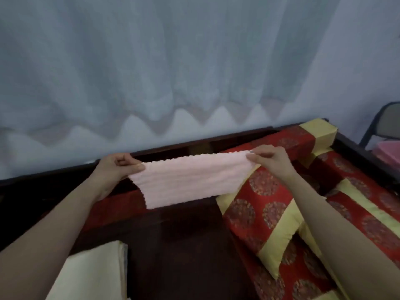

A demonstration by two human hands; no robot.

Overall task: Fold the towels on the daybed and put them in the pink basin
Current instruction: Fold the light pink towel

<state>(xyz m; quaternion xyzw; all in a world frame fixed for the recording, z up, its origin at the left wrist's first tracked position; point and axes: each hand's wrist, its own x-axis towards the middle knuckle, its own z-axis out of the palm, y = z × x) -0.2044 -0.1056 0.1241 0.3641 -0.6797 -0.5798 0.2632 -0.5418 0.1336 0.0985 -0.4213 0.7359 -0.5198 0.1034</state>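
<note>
At mid-frame the person holds a pale pink towel (pixel 190 180) stretched in the air above the daybed (pixel 177 245), the left hand (pixel 118 167) pinching one top corner and the right hand (pixel 270 160) the other, each grip clamped on cloth. This looks like the folding step. Next, bring the corners together, then carry it to the pink basin (pixel 388 151) at the right edge.

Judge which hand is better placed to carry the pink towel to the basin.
Probably the right hand: it pinches the pink towel on the side nearest the pink basin at far right; the left hand is farther.
</note>
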